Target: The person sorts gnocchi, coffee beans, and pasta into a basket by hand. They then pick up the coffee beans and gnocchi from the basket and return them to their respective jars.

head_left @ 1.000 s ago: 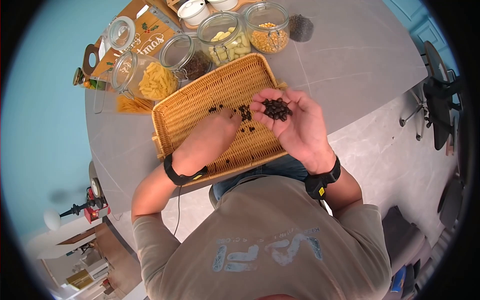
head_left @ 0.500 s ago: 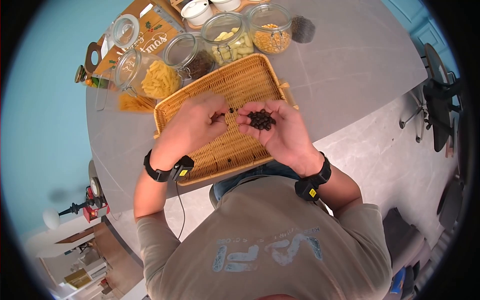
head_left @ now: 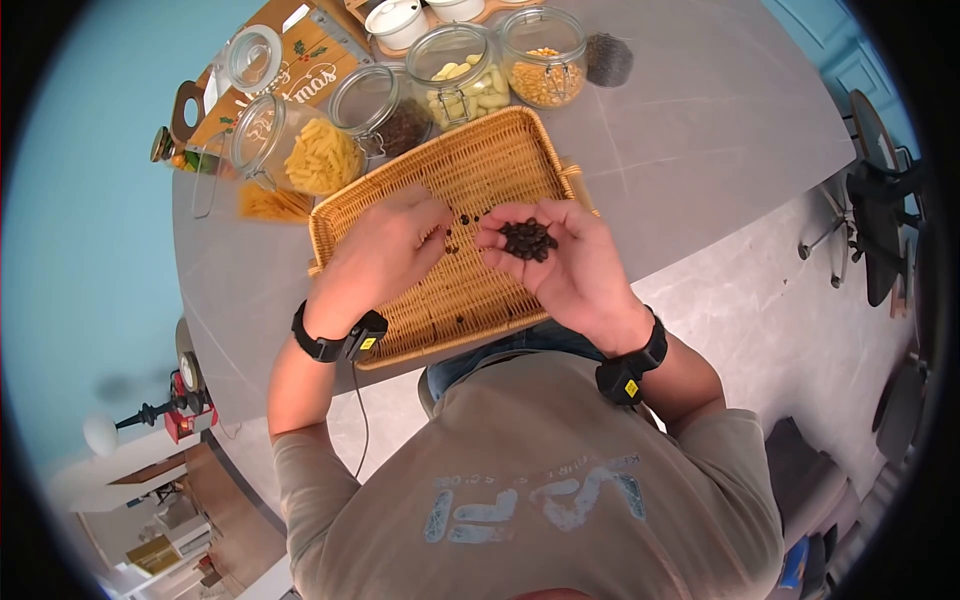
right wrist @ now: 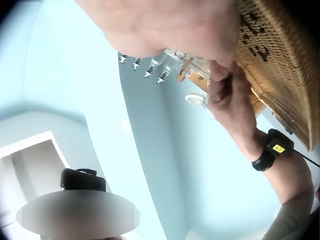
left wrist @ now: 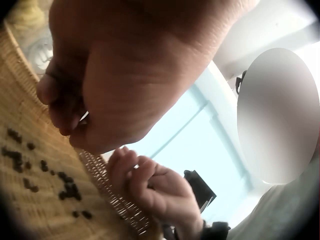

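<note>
In the head view, my right hand (head_left: 565, 255) is palm up and cups a small heap of dark coffee beans (head_left: 527, 240). The fingers curve up round the heap. My left hand (head_left: 385, 245) hovers over the wicker tray (head_left: 480, 295), knuckles up, fingers curled to the thumb. Dark beans show right at its fingertips. The left wrist view has these fingers (left wrist: 67, 112) bent together, their inner side mostly hidden. Below them, loose coffee beans (left wrist: 65, 185) lie scattered on the tray's woven floor. In the right wrist view both hands overlap.
Behind the tray stand glass clip jars: one of pasta tubes (head_left: 325, 155), one of dark contents (head_left: 400, 125), one of pale pieces (head_left: 470, 100), one of corn kernels (head_left: 545, 75). A dark mesh object (head_left: 608, 60) is at the right. The grey table (head_left: 700, 150) curves away.
My left hand was down among the beans a second ago; it has risen and moved left. The right hand has shifted slightly left with its heap. Over the last half second both barely moved.
</note>
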Demonstrator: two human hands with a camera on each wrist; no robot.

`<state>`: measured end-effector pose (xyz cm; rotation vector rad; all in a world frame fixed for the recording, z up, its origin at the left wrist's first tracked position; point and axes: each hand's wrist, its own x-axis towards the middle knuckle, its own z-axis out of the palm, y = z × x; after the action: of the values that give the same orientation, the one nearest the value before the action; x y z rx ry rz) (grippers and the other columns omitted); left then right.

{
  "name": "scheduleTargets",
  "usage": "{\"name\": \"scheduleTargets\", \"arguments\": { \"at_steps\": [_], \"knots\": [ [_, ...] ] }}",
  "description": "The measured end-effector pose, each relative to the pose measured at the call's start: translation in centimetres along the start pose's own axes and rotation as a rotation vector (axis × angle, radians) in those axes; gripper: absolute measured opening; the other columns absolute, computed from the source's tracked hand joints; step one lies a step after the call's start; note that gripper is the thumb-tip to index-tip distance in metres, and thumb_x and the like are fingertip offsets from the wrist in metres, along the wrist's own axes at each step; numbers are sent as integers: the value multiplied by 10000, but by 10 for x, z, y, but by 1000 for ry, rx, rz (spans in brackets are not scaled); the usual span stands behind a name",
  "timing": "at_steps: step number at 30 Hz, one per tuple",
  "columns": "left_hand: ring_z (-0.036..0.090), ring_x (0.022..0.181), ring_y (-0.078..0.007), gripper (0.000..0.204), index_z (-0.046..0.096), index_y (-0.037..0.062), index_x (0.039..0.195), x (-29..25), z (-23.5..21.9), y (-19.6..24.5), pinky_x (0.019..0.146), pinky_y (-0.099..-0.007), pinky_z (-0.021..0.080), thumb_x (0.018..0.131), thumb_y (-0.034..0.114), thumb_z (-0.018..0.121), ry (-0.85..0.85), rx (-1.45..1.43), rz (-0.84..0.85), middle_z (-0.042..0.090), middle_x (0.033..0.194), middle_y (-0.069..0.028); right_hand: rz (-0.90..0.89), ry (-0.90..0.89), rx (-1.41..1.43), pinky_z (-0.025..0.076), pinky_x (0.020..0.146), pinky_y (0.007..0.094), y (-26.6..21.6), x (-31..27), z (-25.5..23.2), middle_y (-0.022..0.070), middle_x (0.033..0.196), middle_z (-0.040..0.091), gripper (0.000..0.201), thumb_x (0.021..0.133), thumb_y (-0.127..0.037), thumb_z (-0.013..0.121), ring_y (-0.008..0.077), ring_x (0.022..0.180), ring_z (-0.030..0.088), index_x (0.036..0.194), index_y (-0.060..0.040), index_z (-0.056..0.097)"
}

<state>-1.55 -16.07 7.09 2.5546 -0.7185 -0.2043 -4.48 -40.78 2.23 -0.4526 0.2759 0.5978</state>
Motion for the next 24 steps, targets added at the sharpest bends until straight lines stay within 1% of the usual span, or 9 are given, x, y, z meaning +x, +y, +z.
{"name": "scheduleTargets", "arguments": {
  "at_steps": [2,7,11,14,17,20,22,24],
  "knots": [
    [704,900,-366,128,753,22,1034,-5,15,-15,781,-453,571,913,59,775,-60,93,22,695,980,-145,-24,13,-1,586,1081,489,-6,0,2,201,1196,714,427,1141,-224,409,313,1146,688,1199,97,684],
    [705,915,-389,123,746,26,986,-10,37,-19,784,-480,570,908,108,796,-89,91,18,692,955,-150,-51,25,7,583,1087,498,-11,2,3,202,1200,712,432,1144,-240,407,316,1146,688,1204,92,676],
    [705,888,-400,119,727,22,943,-8,37,-18,769,-487,567,896,108,794,-114,125,-4,691,940,-151,-48,27,9,581,1088,497,-12,2,5,199,1198,713,425,1145,-235,410,315,1142,690,1203,90,677],
    [703,859,-406,116,717,22,928,-4,34,-17,744,-492,560,875,98,789,-134,118,-15,692,926,-161,-39,34,-3,580,1087,489,-9,2,5,196,1197,713,414,1144,-228,417,312,1135,691,1191,86,683],
    [703,837,-387,116,727,24,937,-1,29,-16,718,-470,554,859,83,789,-58,65,29,690,911,-162,-19,37,-17,583,1078,477,-4,3,2,189,1194,711,401,1143,-223,427,306,1124,692,1173,79,690],
    [696,806,-338,129,752,27,981,1,4,2,689,-431,536,874,73,808,-3,-53,-29,689,905,-139,14,19,-14,588,1063,466,5,6,-1,183,1186,708,393,1143,-219,430,298,1107,693,1160,74,692],
    [695,813,-363,125,748,14,987,5,-12,22,700,-452,542,892,79,797,-9,-122,28,690,898,-142,35,-19,-12,592,1052,462,12,9,-3,180,1180,705,389,1144,-215,428,294,1094,693,1156,72,691],
    [694,823,-373,129,751,8,1010,6,-16,29,709,-459,545,908,78,791,-1,-159,76,692,905,-142,48,-24,36,593,1046,462,21,12,-2,181,1179,705,389,1141,-209,429,291,1085,692,1157,76,692]
  ]
}}
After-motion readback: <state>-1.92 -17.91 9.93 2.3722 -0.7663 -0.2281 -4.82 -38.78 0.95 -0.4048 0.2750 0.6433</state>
